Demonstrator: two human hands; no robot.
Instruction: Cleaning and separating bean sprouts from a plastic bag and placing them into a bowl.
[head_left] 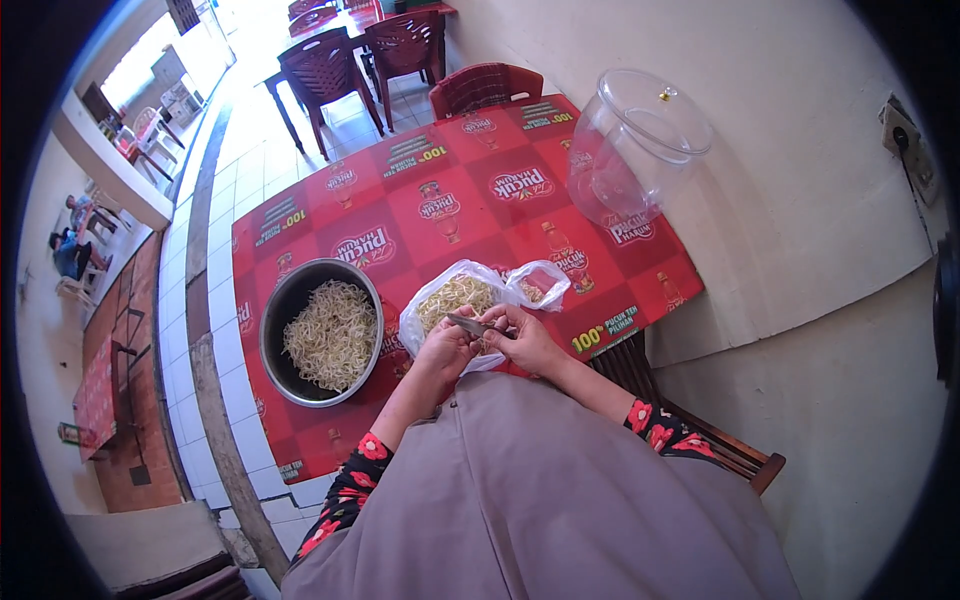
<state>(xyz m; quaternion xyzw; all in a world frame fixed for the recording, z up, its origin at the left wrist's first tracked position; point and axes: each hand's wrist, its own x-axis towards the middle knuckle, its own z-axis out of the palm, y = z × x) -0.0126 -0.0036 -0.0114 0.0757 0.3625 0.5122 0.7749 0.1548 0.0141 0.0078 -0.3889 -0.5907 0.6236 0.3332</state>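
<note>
My left hand (446, 354) is closed at the front edge of the table, its fingertips pinched close to my right hand; what they hold is too small to make out. My right hand (527, 340) is closed on a small knife (466, 323), whose grey blade points left over my left fingers. Just beyond both hands, an open white plastic bag (412, 322) holds a heap of bean sprouts (455, 298). Left of it stands a round metal pot (270, 350) with many bean sprouts (333, 335) inside. A smaller white plastic bag (556, 281) with small bits in it lies right of the larger bag.
A red printed cloth covers the table (400, 225). A clear plastic jar (625, 160) stands at its far right, near the wall. Dark red chairs (485, 88) are beyond the table, and a wooden chair (735, 450) is at my right. People sit far off at the left.
</note>
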